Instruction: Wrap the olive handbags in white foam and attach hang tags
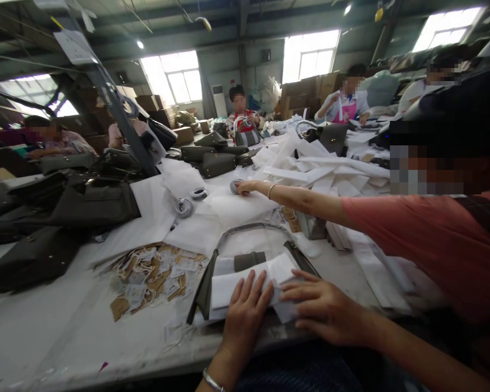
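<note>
In front of me at the table's near edge lies a dark olive handbag [200, 291], its curved handle [251, 226] wrapped in greyish material and pointing away from me. White foam sheets [224, 288] cover much of the bag's front, with a dark flap [250, 261] showing above them. My left hand [249, 302] rests flat on the white sheet, fingers spread, a silver bangle at the wrist. On the right side of the sheet, my right hand [324, 307] has its fingers stretched out over it. Neither hand grasps anything.
Tan tags with strings [155, 275] are piled left of the bag. Dark bags [93, 201] are heaped at far left, white foam strips [330, 169] at back right. A co-worker's arm [310, 201] reaches in from the right to a grey roll [234, 187]. Other people work behind.
</note>
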{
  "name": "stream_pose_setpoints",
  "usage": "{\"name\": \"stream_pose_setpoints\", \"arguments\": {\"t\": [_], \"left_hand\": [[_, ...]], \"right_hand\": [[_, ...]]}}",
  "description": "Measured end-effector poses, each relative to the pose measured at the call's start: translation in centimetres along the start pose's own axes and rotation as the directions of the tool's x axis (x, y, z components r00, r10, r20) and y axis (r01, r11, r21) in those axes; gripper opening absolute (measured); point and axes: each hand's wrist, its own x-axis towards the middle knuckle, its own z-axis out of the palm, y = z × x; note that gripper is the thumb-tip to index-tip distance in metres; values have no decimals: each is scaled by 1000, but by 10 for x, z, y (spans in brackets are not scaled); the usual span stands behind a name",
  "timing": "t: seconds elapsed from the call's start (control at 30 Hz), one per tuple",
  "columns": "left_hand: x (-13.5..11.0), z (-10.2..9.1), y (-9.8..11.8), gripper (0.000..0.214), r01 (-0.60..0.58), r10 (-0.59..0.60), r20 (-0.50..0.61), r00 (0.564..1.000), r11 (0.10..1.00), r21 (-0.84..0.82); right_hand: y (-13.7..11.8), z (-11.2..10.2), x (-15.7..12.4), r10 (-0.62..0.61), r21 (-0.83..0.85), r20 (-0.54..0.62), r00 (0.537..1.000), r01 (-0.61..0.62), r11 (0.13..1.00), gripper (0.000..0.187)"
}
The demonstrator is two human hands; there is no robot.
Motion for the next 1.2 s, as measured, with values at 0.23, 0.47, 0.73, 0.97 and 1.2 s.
{"name": "stream_pose_setpoints", "arguments": {"t": [0.23, 0.47, 0.73, 0.97, 1.2], "left_hand": [[0, 1, 0, 42, -12, 12, -31, 999, 1000, -17], [-4, 4, -2, 45, -20, 19, -24, 1000, 999, -46], [-8, 10, -7, 53, -46, 47, 16, 999, 998, -35], [-8, 9, -6, 60, -40, 38, -22, 999, 994, -101], [-8, 13, -12, 62, -81, 81, 0, 997, 993, -88]], "right_hand": [[64, -29, -2, 451, -15, -552, 701, -549, 835, 31], [134, -18, 27, 657, -88, -553, 513, -820, 566, 23], [136, -15, 46, 828, -78, -460, 320, -944, 321, 26], [120, -11, 41, 782, -87, -473, 406, -905, 417, 21], [106, -16, 14, 701, 98, -497, 511, -770, 631, 11]]}}
